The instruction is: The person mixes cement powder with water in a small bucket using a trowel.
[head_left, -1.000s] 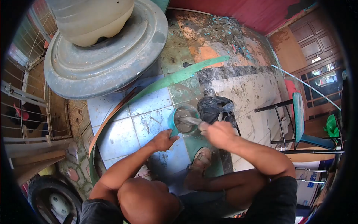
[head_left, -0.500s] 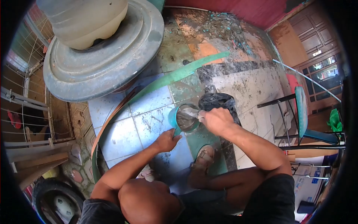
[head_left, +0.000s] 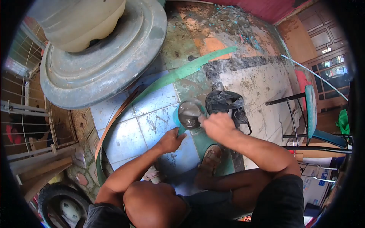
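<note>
My left hand (head_left: 170, 140) is wrapped round the handle of a teal water dipper (head_left: 177, 117) with grey, wet-looking contents. The dipper is above the tiled floor, its mouth turned up toward me. At its right rim, my right hand (head_left: 219, 126) is closed round a pale grey, blade-like tool (head_left: 197, 114) that reaches into the dipper. The tool is blurred and partly hidden by my fingers, so its exact kind does not show. Just beyond my right hand, a crumpled black plastic bag (head_left: 225, 101) lies on the floor.
A large grey round base (head_left: 102, 81) carries a cream container (head_left: 81, 26) at upper left. A long green strip (head_left: 171, 78) curves over the tiles. Debris (head_left: 237, 26) covers the far floor. A teal-topped metal stool (head_left: 310, 112) stands right, a wire cage (head_left: 23, 110) left, a tyre (head_left: 47, 201) lower left.
The blade-like tool has shifted inside the dipper, and my right hand is slightly lower and closer to the rim. My left hand keeps its hold on the handle. The view has shifted slightly.
</note>
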Motion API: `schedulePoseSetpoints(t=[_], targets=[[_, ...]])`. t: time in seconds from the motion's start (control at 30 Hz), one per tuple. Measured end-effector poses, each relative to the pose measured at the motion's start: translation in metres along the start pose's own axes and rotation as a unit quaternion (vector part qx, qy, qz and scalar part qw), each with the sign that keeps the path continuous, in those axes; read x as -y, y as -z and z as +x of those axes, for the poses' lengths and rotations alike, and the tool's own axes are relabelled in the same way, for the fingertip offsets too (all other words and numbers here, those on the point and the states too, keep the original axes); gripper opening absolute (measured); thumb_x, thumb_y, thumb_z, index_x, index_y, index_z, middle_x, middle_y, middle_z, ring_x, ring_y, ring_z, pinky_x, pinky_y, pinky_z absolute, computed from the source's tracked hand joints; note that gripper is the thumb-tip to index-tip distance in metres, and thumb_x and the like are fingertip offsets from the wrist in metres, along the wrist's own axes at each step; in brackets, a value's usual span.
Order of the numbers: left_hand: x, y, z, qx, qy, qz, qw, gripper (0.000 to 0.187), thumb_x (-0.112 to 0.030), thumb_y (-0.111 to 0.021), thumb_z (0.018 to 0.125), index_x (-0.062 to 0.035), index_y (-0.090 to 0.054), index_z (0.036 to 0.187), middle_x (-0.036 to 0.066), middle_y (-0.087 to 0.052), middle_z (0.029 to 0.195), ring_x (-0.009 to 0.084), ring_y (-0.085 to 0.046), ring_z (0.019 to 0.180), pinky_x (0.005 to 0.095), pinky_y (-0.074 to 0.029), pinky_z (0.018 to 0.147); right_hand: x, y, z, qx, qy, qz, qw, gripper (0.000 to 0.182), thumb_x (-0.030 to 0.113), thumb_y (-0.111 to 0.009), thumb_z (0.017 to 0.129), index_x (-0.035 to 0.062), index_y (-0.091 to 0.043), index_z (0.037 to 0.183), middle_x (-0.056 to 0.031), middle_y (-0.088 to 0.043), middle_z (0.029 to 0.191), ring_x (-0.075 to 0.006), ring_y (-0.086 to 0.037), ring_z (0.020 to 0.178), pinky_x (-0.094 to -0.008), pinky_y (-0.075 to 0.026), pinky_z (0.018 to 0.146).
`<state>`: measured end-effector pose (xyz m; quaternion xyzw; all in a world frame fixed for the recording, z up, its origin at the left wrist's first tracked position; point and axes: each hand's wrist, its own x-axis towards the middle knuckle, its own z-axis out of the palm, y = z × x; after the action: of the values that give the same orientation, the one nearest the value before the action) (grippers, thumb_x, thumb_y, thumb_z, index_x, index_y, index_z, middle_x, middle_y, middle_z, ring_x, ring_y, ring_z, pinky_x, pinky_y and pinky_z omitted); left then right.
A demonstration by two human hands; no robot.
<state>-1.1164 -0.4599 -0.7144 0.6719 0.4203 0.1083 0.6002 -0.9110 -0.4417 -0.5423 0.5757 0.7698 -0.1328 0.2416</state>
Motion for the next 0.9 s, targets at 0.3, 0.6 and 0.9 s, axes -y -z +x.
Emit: schedulePoseSetpoints(t=[0.3,0.6,0.9], targets=[[-0.020,0.009,-0.008,0.059,0.093,-0.119,0.987,0.037,-0.035,-0.058,0.106,0.0005,-0.054,0.097,0.007,-0.056,0.063,0.0161,-0.053,0.051,0.0370,-0.045,0.049,-0.007,0.041,-0.024,-0.015,-0.081,-0.013,0.997,0.024,0.023,-0.056,0.098,0.0098,-0.072,0.110,-0.0181,-0.075,0.088,-0.0364,-0.075,0.081,-0.0499,-0.058,0.069],[-0.014,0.015,-0.005,0.078,0.111,-0.121,0.983,0.042,-0.037,-0.058,0.106,0.0042,-0.053,0.102,0.013,-0.060,0.066,0.0215,-0.062,0.054,0.0407,-0.051,0.053,0.007,0.057,-0.043,0.082,-0.054,0.004,0.995,0.031,0.025,-0.055,0.099,0.0107,-0.069,0.122,-0.0158,-0.075,0.084,-0.0358,-0.075,0.080,-0.0503,-0.058,0.072],[-0.028,0.011,-0.007,0.089,0.103,-0.066,0.988,0.047,-0.038,-0.057,0.105,0.0081,-0.053,0.105,0.017,-0.064,0.068,0.0257,-0.066,0.055,0.0423,-0.054,0.057,0.003,-0.005,-0.013,-0.007,-0.022,0.014,1.000,0.027,0.023,-0.056,0.097,0.0112,-0.072,0.115,-0.0177,-0.075,0.088,-0.0374,-0.075,0.085,-0.0518,-0.058,0.075]])
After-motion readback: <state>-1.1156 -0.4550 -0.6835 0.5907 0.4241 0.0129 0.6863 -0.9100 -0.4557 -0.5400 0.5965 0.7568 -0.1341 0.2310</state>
